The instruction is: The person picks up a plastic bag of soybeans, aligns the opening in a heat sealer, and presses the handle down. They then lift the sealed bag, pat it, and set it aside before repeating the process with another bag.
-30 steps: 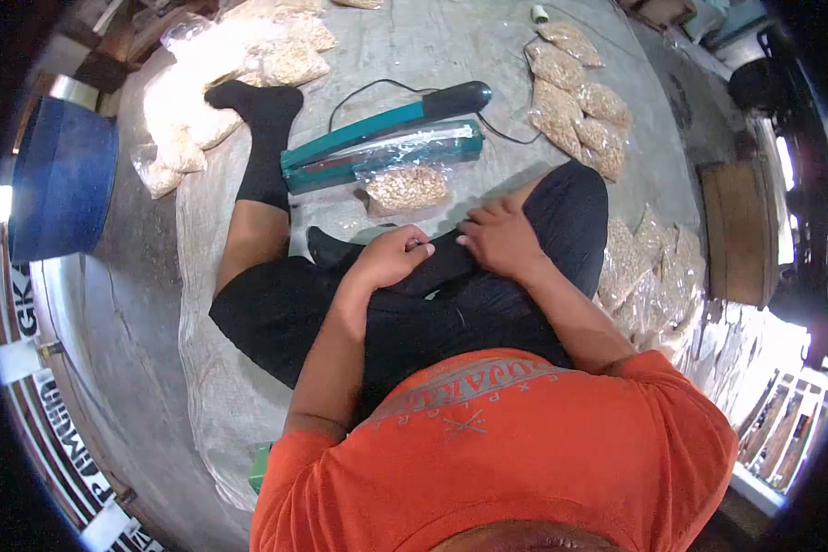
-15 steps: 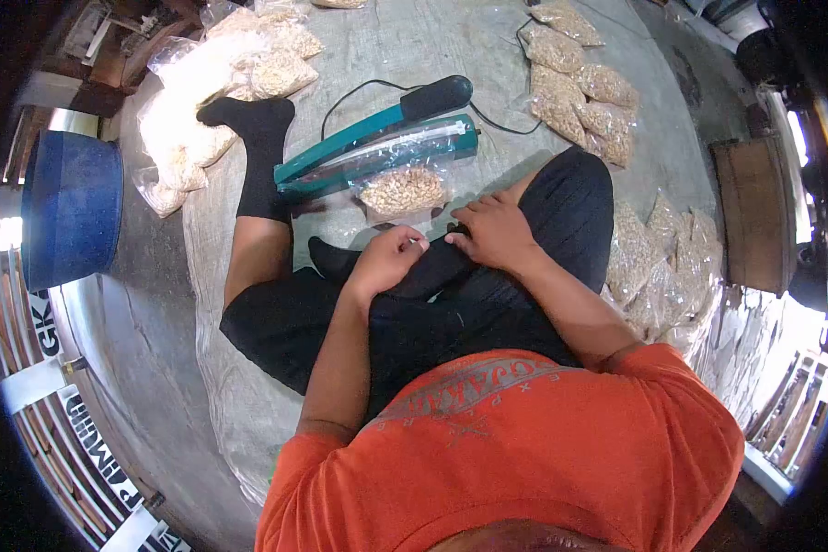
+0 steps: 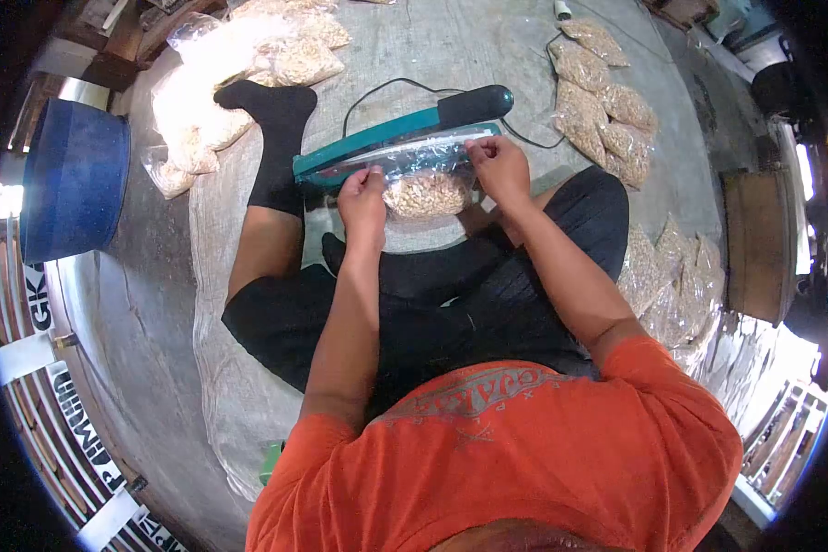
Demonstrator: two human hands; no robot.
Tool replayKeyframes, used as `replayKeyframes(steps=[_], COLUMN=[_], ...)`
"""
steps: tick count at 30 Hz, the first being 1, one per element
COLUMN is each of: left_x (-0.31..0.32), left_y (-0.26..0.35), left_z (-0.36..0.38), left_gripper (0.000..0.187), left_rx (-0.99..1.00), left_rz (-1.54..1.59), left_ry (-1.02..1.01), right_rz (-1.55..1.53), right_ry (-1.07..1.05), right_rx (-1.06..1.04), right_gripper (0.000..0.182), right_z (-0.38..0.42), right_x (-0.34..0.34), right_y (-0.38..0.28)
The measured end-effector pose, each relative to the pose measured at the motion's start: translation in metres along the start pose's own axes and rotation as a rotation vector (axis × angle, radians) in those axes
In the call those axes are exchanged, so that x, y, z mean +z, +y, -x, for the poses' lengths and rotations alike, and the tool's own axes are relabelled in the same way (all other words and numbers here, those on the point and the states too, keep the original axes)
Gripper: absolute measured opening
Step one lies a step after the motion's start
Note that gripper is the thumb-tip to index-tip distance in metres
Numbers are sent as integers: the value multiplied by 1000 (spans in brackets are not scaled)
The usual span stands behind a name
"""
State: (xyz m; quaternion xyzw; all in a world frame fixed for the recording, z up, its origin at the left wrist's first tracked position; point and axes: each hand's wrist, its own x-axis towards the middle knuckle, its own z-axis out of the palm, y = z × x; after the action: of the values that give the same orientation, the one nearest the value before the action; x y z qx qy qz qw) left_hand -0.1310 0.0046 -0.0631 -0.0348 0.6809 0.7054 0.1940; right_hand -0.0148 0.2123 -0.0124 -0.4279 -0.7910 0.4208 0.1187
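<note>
Left hand [image 3: 362,195] pinching the left edge of a clear plastic bag of pale nuts [image 3: 423,191]; right hand [image 3: 497,166] gripping its right top corner. Bag mouth laid across the sealing bar of a teal impulse heat sealer with black handle [image 3: 405,138], lever raised. Bag body resting on grey woven sacking [image 3: 432,46], just in front of crossed legs. Filled bags [image 3: 607,110] stacked right; blue tub [image 3: 74,179] far left.
</note>
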Motion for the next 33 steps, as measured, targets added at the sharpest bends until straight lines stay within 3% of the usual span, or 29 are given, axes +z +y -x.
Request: replayKeyframes(steps=[5, 7, 9, 10, 11, 12, 13, 14, 15, 16, 18, 20, 22, 23, 24, 26, 27, 29, 30, 32, 33], left_x=[0, -3, -15, -5, 6, 11, 19, 32, 45, 55, 73, 83, 87, 87, 85, 73, 66, 61, 64, 65, 65], left_y=[20, 30, -15, 21, 33, 42, 55, 75, 94, 116, 125, 152, 182, 194, 201, 196, 190, 136, 125, 103, 79], left_z=[27, 42, 22, 46, 56, 68, 73, 88, 102, 120, 131, 165, 195, 209, 217, 222, 221, 184, 180, 171, 162], left_gripper=[12, 5, 10, 14, 15, 15, 15, 13, 11, 15, 13, 11, 9, 9, 9, 10, 16, 32, 32, 66, 84], left_rx=[43, 138, 372, 460, 416, 480, 681, 763, 853, 820, 1008, 1020, 1011, 1025, 1038, 949, 822, 578, 578, -235, -383], left_rz=[56, -71, -386, -615, -603, -598, -639, -594, -652, -625, -533, -466, -400, -292, -183, -92, 61, 407, 411, 870, 870], left_ry=[-61, -88, -61, -24, -60, -131, -195, -228, -237, -315, -333, -376, -416, -442, -467, -543, -712, -1074, -1080, -1083, -1097], right_rz=[-48, -179, -263, -601, -497, -967, -1117, -1178, -1324, -1432, -1534, -1633, -1800, -1806, -1728, -1631, -1590, -1603, -1580, -1456, -1326], right_ry=[115, 101, 51, -50, 49, -132, -253, -282, -541, -813, -836, -857, -850, -922, -848, -958, -828, -866, -879, -783, -691], right_rx=[-144, -175, 11, 76, 191, 301, 263, 309, 525, 755, 699, 651, 246, 167, 19, -104, -135, -90, -66, -10, 52], right_gripper=[33, 33, 38, 44, 49, 54, 51, 47, 47, 47, 49, 51, 56, 60, 69, 83, 93, 93, 94, 85, 76], right_z=[19, 27, 36, 56, 48, 89, 91, 132, 123, 116, 124, 142, 145, 144, 149, 145, 154, 149, 153, 177, 185], right_x=[-3, -7, -5, -20, 16, -19, 5, -31, -17, -3, -14, -41, -72, -91, -109, -143, -155, -174, -183, -209, -221], right_y=[9, 20, 30, 11, 65, 19, 62, 7, 42, 81, 67, 48, 23, 24, 12, 27, 13, 30, 29, -1, -17])
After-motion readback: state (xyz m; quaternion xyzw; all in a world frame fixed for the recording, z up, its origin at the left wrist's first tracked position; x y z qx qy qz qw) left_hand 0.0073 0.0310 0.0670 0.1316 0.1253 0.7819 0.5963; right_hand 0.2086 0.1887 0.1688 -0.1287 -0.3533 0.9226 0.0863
